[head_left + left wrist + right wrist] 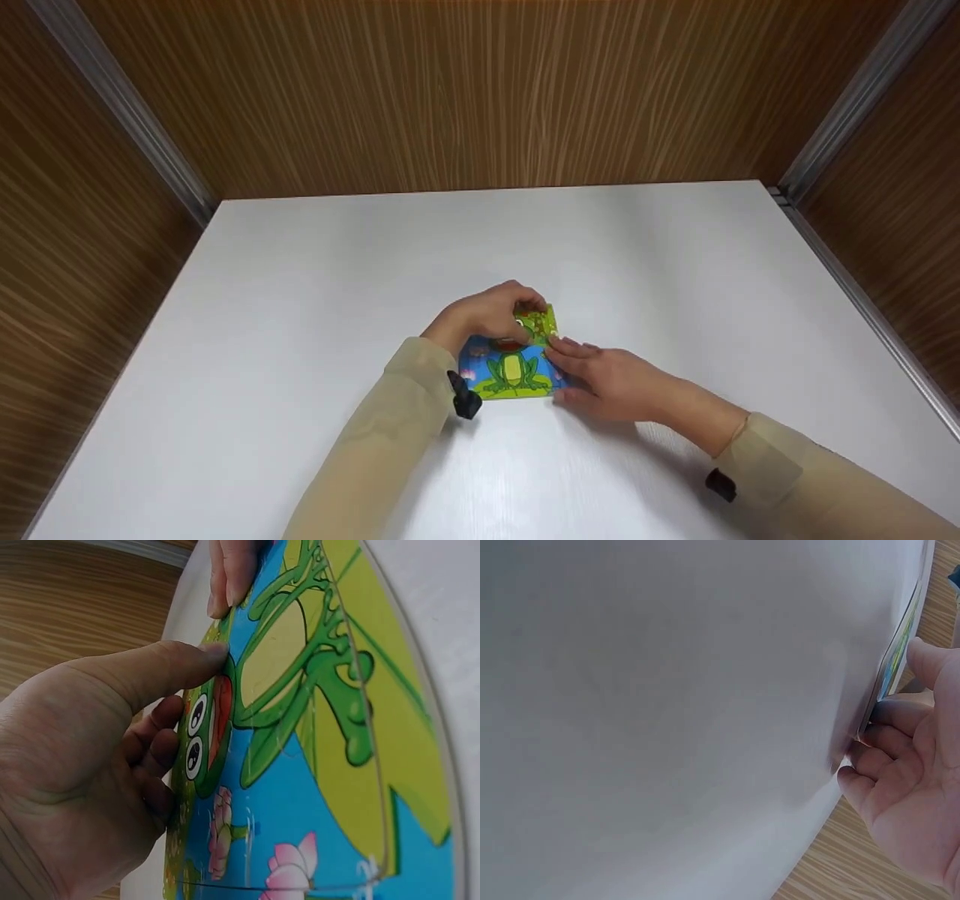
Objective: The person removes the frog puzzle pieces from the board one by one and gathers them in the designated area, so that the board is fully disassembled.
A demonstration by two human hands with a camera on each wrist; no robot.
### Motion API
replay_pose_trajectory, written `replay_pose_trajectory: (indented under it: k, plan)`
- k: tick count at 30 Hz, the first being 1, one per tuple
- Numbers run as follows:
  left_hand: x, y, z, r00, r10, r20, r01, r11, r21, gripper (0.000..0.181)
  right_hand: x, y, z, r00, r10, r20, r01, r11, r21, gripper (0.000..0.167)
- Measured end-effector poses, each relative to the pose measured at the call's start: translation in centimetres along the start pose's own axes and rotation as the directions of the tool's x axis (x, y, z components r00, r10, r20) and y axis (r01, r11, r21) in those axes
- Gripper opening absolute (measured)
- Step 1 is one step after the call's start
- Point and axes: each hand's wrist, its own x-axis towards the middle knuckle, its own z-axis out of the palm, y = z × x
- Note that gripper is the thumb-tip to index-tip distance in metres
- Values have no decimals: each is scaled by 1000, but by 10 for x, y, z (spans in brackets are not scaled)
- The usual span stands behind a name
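Observation:
A flat jigsaw puzzle [514,373] with a green frog on blue lies on the white table. Its seams and raised border show close up in the left wrist view, where a frog's face [204,736] is near the far edge. My left hand [489,312] is over the far part, thumb on the picture and curled fingers at the far edge, gripping it there. At the right edge, my right hand [616,384] rests its fairly straight fingers on the puzzle, thumb near the front corner. The left hand hides part of the puzzle's upper left.
The white tabletop [315,300] spreads around the puzzle on all sides. Wood-grain panels [480,97] stand behind and at both sides, with metal rails [862,285] along the corners. Each sleeve carries a black clip [466,401] near the wrist.

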Motion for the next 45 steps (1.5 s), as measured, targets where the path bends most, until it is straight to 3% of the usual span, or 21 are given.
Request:
replay_pose_trajectory:
  k: [12,24,33,45]
  plan:
    - [2,7,-1,997,-67,25,67,998,1,54,0,1,3,1000,-9,-8,9,1000,-2,68]
    - [-1,-1,4,1000,-2,-24,0,998,-62,62,-1,1,3,1000,0,-5,0,1000,0,68]
    - [-6,-8,8,996,34,-81,-42,994,-104,56,0,-1,0,1000,23,13,-23,1000,9,70]
    - [-10,-15,13,995,55,-88,-68,986,-155,63,1,2,2,1000,17,14,-17,1000,-4,70]
